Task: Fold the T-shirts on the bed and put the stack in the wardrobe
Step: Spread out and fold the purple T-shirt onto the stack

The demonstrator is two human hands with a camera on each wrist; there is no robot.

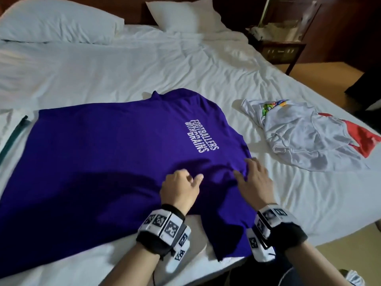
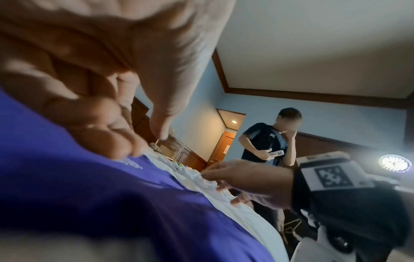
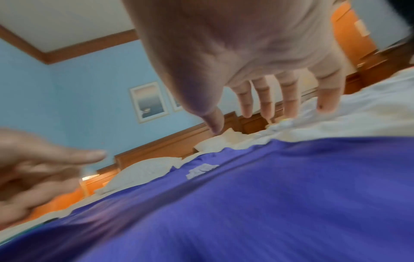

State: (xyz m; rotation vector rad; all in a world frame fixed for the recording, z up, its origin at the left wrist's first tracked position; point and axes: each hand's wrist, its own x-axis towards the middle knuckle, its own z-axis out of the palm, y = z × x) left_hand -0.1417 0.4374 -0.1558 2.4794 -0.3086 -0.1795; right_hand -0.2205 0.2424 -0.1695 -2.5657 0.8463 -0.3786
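Purple T-shirt (image 1: 107,153) lay flat across the bed (image 1: 185,62), collar away to my right, long axis crosswise. My right hand (image 1: 255,180) spread flat near its sleeve; my left hand (image 1: 181,186) half-curled, seemingly holding nothing.

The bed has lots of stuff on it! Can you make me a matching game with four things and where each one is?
Things:
1. purple shirt
2. white shirt
3. pillows
4. right hand

Places:
a. crumpled near the bed's right edge
b. at the head of the bed
c. spread flat in the middle
d. fingers straight, on the purple shirt's right side

Pairs: 1-c, 2-a, 3-b, 4-d
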